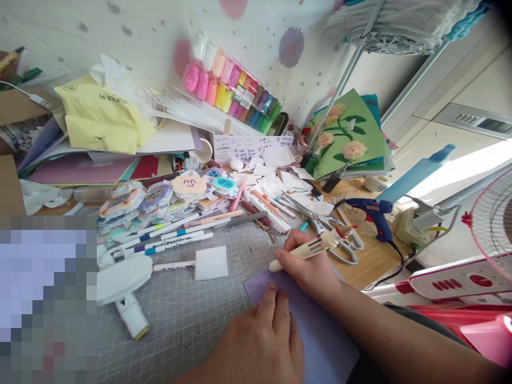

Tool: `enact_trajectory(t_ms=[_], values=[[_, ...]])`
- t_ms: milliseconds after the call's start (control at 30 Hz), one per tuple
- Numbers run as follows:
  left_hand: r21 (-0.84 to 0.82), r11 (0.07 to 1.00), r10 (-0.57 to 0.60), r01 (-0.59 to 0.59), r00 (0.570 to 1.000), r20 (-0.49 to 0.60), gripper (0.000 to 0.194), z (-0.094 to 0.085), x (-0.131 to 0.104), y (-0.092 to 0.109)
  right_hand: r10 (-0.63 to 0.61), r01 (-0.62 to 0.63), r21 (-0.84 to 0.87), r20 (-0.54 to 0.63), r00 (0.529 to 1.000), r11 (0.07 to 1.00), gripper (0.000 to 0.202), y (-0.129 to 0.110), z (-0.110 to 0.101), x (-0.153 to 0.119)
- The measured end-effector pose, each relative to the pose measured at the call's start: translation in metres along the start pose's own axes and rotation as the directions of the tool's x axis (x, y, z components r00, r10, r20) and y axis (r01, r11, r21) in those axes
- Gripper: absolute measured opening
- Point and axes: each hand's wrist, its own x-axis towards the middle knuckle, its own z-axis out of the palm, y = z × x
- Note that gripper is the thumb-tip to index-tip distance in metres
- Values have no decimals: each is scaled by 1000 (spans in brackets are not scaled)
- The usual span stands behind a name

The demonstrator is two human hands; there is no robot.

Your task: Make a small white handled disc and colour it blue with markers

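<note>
One thick cream pen is gripped in your right hand, its tip at the far end of the purple sheet, whose far corner rests on the gray cutting mat; your left hand spreads over the sheet, fingers extended, and a blue glue gun stands right of the pen

A wooden table holds a gridded grey mat, on which lie markers and purple paper
</note>
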Motion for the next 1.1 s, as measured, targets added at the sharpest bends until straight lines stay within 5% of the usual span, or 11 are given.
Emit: enact_trajectory(t_ms=[667,933,1100], values=[[23,998,52,-51,995,-82,31,-2,-4,0,-23,24,-23,17,1000,999,25,-2,1,0],[-21,999,-49,48,995,-89,32,11,-3,5,-30,31,-39,13,999,999,25,-1,0,0],[-9,994,-111,112,976,-188,34,23,-1,8,-33,34,-33,18,999,999,25,-2,0,-1]])
